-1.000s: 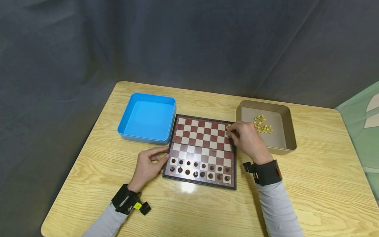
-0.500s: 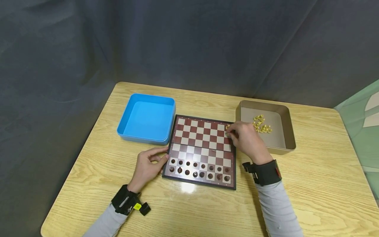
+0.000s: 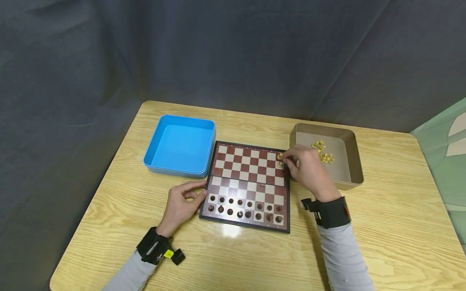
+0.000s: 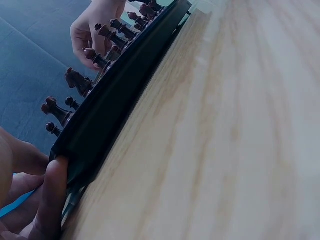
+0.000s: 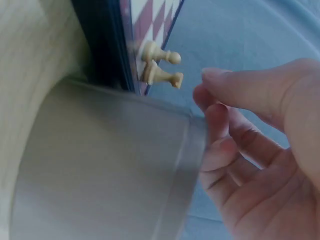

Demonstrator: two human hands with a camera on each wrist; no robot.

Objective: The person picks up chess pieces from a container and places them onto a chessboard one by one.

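A folding chessboard (image 3: 251,190) lies on the table, with two rows of dark chess pieces (image 3: 240,202) along its near side. At the far right corner stand a pale rook (image 5: 160,75) and a pale pawn (image 5: 155,51), both upright on their squares. My right hand (image 3: 309,169) is close beside them, its thumb and fingers loosely bent. Nothing shows between those fingertips in the right wrist view. My left hand (image 3: 183,206) holds the board's left edge between thumb and fingers; the left wrist view shows a fingertip (image 4: 57,172) against its side.
To the right, a brown tin (image 3: 354,157) contains several loose pale pieces (image 3: 326,158). A light blue box (image 3: 180,145) with nothing inside sits left of the board. Behind the wooden table (image 3: 233,266) hangs a dark curtain (image 3: 233,56).
My right hand has let go of the pale pawn and drawn slightly right, so the pawn now shows on its square. The left hand and the board have stayed put.
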